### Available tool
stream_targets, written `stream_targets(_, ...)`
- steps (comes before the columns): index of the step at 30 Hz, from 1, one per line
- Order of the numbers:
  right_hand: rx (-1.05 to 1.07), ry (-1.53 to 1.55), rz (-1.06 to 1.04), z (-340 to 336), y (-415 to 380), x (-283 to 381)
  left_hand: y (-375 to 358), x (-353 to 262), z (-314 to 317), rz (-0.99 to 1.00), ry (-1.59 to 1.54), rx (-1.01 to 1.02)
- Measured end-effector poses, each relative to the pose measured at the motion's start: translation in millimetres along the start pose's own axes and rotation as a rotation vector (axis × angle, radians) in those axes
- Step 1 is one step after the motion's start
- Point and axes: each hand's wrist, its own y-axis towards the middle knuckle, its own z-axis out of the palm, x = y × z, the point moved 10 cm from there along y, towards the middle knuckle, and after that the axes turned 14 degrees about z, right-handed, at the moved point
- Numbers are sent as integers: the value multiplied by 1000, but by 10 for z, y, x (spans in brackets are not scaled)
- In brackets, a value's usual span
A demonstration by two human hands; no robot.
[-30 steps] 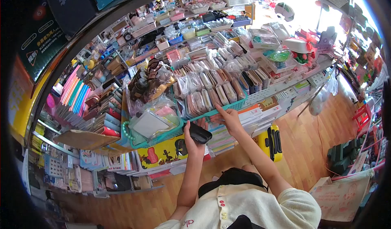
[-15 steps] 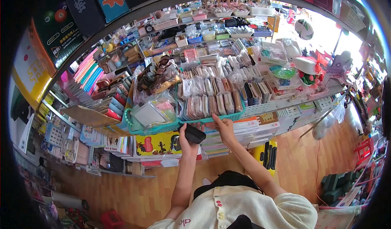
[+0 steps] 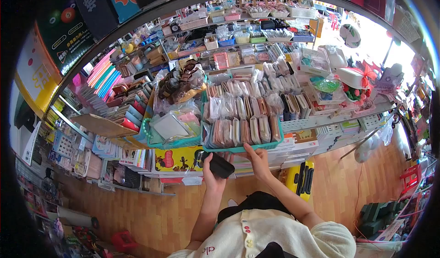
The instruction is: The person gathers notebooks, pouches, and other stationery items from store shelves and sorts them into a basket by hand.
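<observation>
My left hand (image 3: 213, 179) is closed around a small black case-like item (image 3: 222, 167), flat with rounded corners; its exact kind I cannot tell. It is held just below the front of a teal basket (image 3: 270, 145). My right hand (image 3: 259, 162) grips that basket's front rim, thumb side up at the edge. Rows of wallets (image 3: 247, 132) in clear plastic sleeves stand upright inside, in brown, pink and cream tones. Left of it sits a second teal basket (image 3: 176, 143) with a white boxed item (image 3: 168, 128) and bagged pieces.
Sunglasses (image 3: 192, 70) lie on bagged goods behind the left basket. Stacked books and a yellow box (image 3: 178, 159) fill the shelf below. A yellow case (image 3: 300, 180) stands on the wooden floor (image 3: 332, 184). To the right are red flowers (image 3: 360, 93) and a red stool (image 3: 410, 179).
The wallet basket has come forward toward me past the neighbouring basket's front edge, with my right hand on its rim. My left hand, with the black item, is slightly lower.
</observation>
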Motion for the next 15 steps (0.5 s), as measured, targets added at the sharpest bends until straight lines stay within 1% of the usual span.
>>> stream_targets(3,-37,-33,24,5,-175,15,-119,-33,-14,-12,0,7)
stream_targets(5,-37,4,20,47,-313,78,-216,-60,-45,-24,12,-17)
stream_targets(6,-38,3,22,38,-322,38,-267,-85,-34,-27,10,-10)
stream_targets(8,-105,11,37,-68,-335,-95,-325,-93,-116,-55,9,-23)
stream_targets(11,-102,-75,54,-226,-390,-299,-420,-125,-179,-82,7,-24)
stream_targets(12,-89,-39,22,-179,-438,-277,-470,-132,-185,-93,-2,-22)
stream_targets(15,-106,-72,59,-127,-622,-211,-572,-161,-247,-135,-16,-24)
